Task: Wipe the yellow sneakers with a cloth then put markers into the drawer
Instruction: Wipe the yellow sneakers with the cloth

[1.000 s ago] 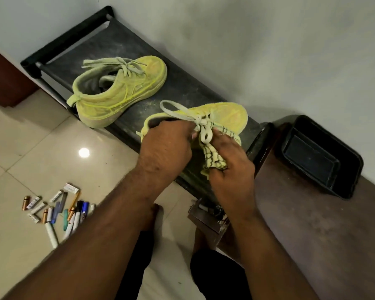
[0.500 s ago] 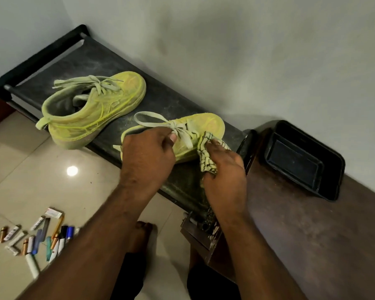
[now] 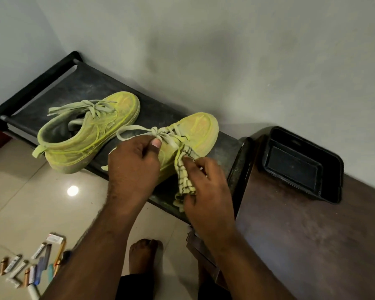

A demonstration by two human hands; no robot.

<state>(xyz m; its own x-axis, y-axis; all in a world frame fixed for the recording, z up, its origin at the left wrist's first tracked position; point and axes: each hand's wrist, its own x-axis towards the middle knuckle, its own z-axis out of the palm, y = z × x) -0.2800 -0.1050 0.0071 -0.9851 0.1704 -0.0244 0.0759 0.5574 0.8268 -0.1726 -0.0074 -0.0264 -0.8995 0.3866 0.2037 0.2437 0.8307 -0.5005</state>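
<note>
Two dusty yellow sneakers sit on a low black rack (image 3: 158, 114) against the wall. The left sneaker (image 3: 82, 135) stands free. My left hand (image 3: 134, 167) grips the right sneaker (image 3: 201, 131) around its collar, thumb by the laces. A crumpled yellow cloth with dark lines (image 3: 183, 176) is in my right hand (image 3: 206, 187), pressed against that sneaker's side. Markers (image 3: 41, 267) lie in a loose pile on the tiled floor at the lower left, mixed with small batteries. A partly open drawer (image 3: 200, 249) shows under my right forearm.
A brown wooden cabinet top (image 3: 301, 234) fills the right side, with a black plastic tray (image 3: 301, 163) on it by the wall. My bare foot (image 3: 145, 254) stands on the pale tiles between the rack and the markers.
My right hand has slid the cloth down the sneaker's side, toward its sole. The camera view has shifted, so the rack sits lower in the frame. My left hand keeps its hold.
</note>
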